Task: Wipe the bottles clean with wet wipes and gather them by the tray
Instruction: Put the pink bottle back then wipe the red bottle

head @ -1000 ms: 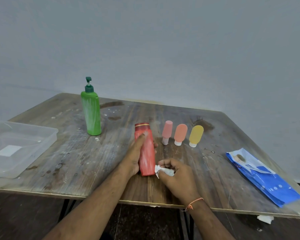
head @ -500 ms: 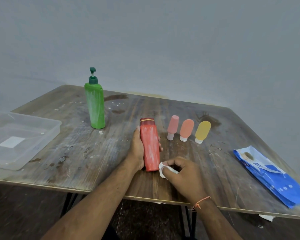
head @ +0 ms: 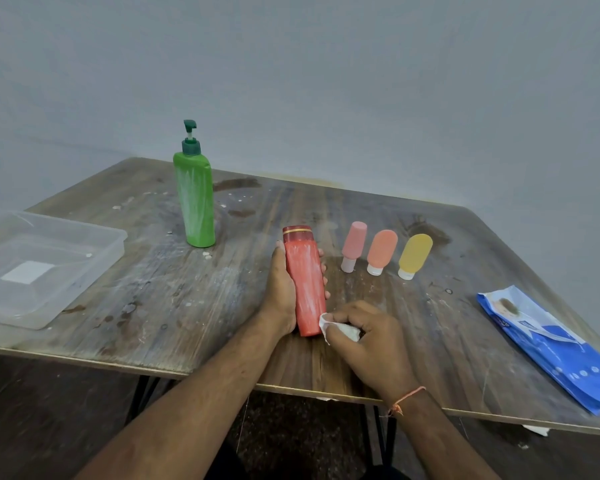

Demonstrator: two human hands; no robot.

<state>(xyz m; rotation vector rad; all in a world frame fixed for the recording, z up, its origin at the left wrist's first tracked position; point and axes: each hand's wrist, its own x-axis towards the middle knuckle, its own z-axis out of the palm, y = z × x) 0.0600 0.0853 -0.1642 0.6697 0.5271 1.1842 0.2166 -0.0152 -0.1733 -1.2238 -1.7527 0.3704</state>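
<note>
Fingers point(head: 321, 263) of left hand point(head: 281, 292) wrapped round red bottle point(head: 305, 282), near bench point(head: 187, 306) front edge; right hand point(head: 368, 336) pinching crumpled wet wipe point(head: 340, 330) at bottle's base. Tray point(head: 94, 268) at left edge. Best wiped base to cap in long strokes, turning bottle, white streaks showing all over. Green pump bottle point(head: 194, 199) equally streaked.

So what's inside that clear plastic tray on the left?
The clear tray holds no bottles. A white rectangle shows at its bottom, though whether it lies inside or is stuck underneath cannot be told. A few small white specks also show there.
</note>
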